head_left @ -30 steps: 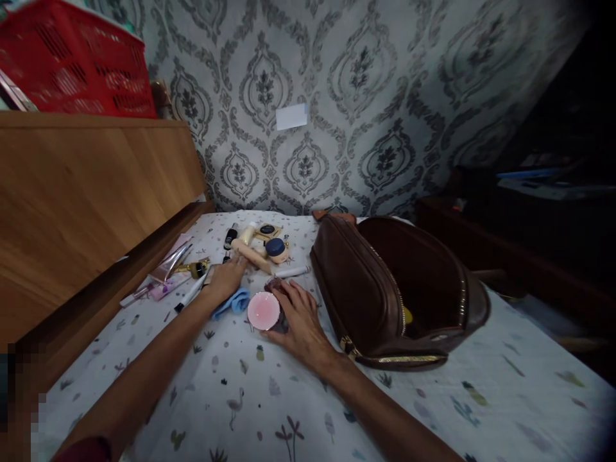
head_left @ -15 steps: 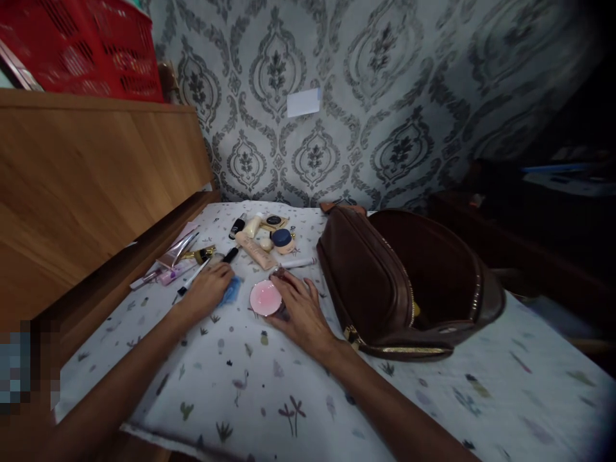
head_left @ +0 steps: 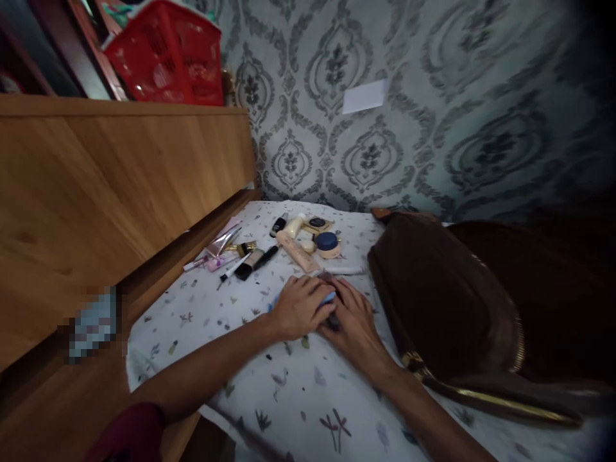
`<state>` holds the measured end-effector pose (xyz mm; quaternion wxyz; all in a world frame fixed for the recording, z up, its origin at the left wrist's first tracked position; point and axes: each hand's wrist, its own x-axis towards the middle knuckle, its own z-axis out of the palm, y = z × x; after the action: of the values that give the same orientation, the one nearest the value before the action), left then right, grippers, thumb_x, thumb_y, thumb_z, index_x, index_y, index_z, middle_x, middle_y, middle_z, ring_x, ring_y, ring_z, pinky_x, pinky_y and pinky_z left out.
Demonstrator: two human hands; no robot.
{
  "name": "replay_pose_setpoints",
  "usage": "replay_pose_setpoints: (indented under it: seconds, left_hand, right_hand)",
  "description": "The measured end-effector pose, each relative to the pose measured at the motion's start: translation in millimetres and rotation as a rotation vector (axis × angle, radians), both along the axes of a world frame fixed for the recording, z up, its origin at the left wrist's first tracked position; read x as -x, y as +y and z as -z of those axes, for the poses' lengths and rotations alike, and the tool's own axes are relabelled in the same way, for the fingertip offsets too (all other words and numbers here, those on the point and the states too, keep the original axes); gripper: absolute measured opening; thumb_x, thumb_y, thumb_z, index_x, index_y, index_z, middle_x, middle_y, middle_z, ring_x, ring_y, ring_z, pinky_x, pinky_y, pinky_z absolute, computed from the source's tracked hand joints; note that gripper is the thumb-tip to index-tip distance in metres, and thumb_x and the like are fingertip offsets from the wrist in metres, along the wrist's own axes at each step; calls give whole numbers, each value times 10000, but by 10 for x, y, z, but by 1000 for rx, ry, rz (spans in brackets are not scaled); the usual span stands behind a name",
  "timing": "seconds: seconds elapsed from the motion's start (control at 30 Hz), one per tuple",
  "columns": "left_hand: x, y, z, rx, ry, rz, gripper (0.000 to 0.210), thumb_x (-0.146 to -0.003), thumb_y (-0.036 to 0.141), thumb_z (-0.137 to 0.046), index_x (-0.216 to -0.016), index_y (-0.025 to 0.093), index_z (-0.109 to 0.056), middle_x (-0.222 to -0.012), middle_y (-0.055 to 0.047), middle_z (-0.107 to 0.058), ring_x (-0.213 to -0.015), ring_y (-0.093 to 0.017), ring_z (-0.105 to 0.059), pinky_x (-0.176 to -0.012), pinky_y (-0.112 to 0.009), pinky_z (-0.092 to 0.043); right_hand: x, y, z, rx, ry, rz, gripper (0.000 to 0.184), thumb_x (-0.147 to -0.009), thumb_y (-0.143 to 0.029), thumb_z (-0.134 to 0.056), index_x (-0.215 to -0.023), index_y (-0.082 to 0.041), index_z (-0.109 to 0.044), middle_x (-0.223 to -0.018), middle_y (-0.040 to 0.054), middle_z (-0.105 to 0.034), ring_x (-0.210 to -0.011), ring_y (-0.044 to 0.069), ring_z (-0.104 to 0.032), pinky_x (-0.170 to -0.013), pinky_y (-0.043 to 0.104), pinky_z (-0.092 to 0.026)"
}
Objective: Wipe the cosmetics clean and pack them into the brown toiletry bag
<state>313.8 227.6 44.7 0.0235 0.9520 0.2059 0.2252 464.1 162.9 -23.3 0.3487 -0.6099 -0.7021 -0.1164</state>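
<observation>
A: Which way does the container (head_left: pixel 333 322) between your hands point?

B: You hide its top, so I cannot tell. Only a dark bit of its side shows, too little to give you a long axis. The peach tube (head_left: pixel 297 251) just beyond your fingers is easier to read: it slants from far left to near right, its nearer end towards your hands.

A: And the blue cloth (head_left: pixel 328 298), where do you have it?

B: Under your left hand (head_left: pixel 302 308), against the container; a scrap peeks out past your fingertips, another at the wrist side. Your left fingers curl over the cloth, close together.

A: What about your right hand (head_left: pixel 359 324)?

B: It wraps the container from the right, your fingers along the far side and your thumb nearer you. So the container sits between your palms, above the patterned sheet (head_left: pixel 317 385), with the brown bag (head_left: pixel 428 295) to the right of it.

A: What differs from half a second ago?

B: Your left hand was well apart then, on the cloth at the left, and the container's round pink face was in plain view. Now you have both hands together, the cloth has come along, and that face is covered.
</observation>
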Motion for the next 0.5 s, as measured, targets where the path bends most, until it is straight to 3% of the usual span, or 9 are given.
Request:
replay_pose_setpoints:
  seconds: [0.17, 0.3, 0.5]
  left_hand:
    - [149, 48, 33, -70, 57, 78, 510, -945, 463, -491, -1359, 165, -491, -1347, -142, -592, -1212, -284, -538, -943, -452, -451]
    - [199, 77, 15, -39, 86, 57, 521, -936, 452, -508, -1380, 182, -478, -1374, -144, -547, -1234, -278, -516, -922, -415, -511]
    - [226, 45, -77, 13, 225, -38, 601, -954, 520, -451, -1451, 188, -390, -1334, -121, -532, -1186, -285, -510, -783, -381, -581]
  right_hand:
    - [-78, 9, 55, -36, -76, 3, 503, -817, -373, -565, -1280, -176, -567, -1392, 197, -522, -1288, 360, -465, -994, 518, -421]
    - [-72, -18, 10, -46, -137, 54, 419, -811, -419, -541, -1163, -205, -621, -1384, 198, -516, -1248, 367, -510, -957, 528, -454]
    - [1, -74, -112, -58, -320, 140, 512, -875, -460, -391, -1200, -124, -600, -1375, 275, -489, -1268, 427, -491, -899, 582, -486]
